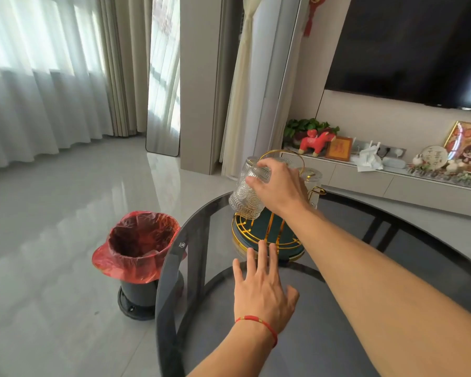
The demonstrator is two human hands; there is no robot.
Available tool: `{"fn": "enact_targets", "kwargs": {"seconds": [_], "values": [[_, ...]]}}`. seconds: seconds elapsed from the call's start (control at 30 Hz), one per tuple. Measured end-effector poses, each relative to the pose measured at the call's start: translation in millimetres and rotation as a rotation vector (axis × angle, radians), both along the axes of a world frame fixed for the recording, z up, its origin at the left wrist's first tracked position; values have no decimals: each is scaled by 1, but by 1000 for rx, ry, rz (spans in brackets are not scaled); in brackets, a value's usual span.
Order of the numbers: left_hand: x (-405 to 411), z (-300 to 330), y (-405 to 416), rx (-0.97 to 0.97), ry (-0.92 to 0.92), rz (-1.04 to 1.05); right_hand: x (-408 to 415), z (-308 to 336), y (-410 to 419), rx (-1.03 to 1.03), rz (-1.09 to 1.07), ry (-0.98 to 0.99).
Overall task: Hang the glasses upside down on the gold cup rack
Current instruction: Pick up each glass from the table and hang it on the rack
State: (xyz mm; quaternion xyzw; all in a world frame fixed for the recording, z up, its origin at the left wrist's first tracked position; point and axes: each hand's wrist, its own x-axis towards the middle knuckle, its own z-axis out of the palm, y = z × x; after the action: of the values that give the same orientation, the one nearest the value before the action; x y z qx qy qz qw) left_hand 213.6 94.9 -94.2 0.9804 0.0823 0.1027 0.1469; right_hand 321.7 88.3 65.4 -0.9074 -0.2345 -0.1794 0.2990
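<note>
The gold cup rack [267,240], with a dark green round base and a gold loop handle on top, stands on the round dark glass table [337,308]. My right hand [279,186] grips the base of an embossed clear glass [245,195], held upside down and tilted at the rack's left side. Another clear glass [312,176] hangs upside down on the rack's right side, partly hidden by my hand. My left hand [261,284] lies flat on the table with fingers spread, fingertips touching the rack's base rim.
A dark bin with a red bag [139,248] stands on the floor left of the table. Behind are a low TV cabinet [392,180] with ornaments, a wall-mounted television [408,50], curtains and a leaning mirror.
</note>
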Motion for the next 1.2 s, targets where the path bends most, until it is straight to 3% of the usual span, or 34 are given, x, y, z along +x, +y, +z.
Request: {"fn": "enact_targets", "kwargs": {"seconds": [0.3, 0.47, 0.7, 0.83, 0.9, 1.07, 1.2], "values": [[-2, 3, 5, 23, 5, -2, -16, -3, -10, -357, 33, -76], [-3, 6, 7, 58, -19, 9, -72, -14, -73, -206, 55, -231], [-18, 14, -18, 99, -38, -56, -164, -73, -218, -37, -95, -87], [-39, 17, -50, 90, -66, -215, -193, -83, -273, 103, -161, -11], [-58, 17, -77, 74, -106, -302, -203, -73, -292, 187, -196, -66], [-105, 10, -145, -62, -159, -447, -217, -62, -336, 351, -528, -284], [-116, 7, -161, -64, -94, -565, -222, -68, -383, 385, -825, -249]]}}
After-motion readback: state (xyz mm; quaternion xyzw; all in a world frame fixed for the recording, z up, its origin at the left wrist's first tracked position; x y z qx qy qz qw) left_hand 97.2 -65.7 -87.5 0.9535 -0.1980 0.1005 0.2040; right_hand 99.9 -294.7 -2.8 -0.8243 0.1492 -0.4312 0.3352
